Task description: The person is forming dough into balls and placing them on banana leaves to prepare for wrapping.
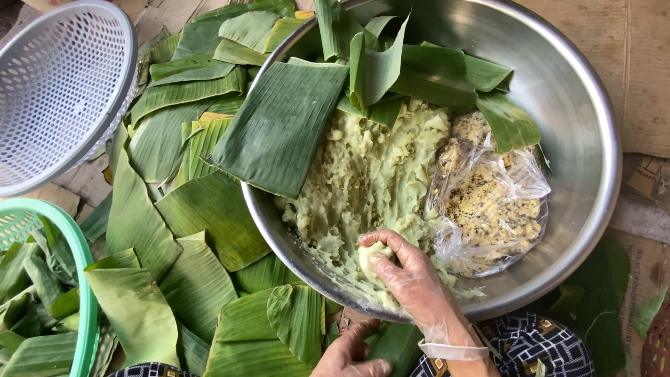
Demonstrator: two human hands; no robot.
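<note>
A big steel bowl (586,119) holds pale green dough (370,174), a clear plastic bag of yellowish speckled filling (488,202) and several banana leaf pieces (286,122). My right hand (412,279), in a thin clear plastic glove, reaches into the bowl's near side and is closed around a lump of dough (370,257). My left hand (349,352) is bare and rests low at the frame's bottom edge on a banana leaf (279,328), fingers curled; whether it grips the leaf is unclear.
Cut banana leaves (181,209) lie spread over the floor left of the bowl. A white plastic basket (59,84) stands at the top left. A green basket (80,279) with leaf strips sits at the lower left. Cardboard lies under everything.
</note>
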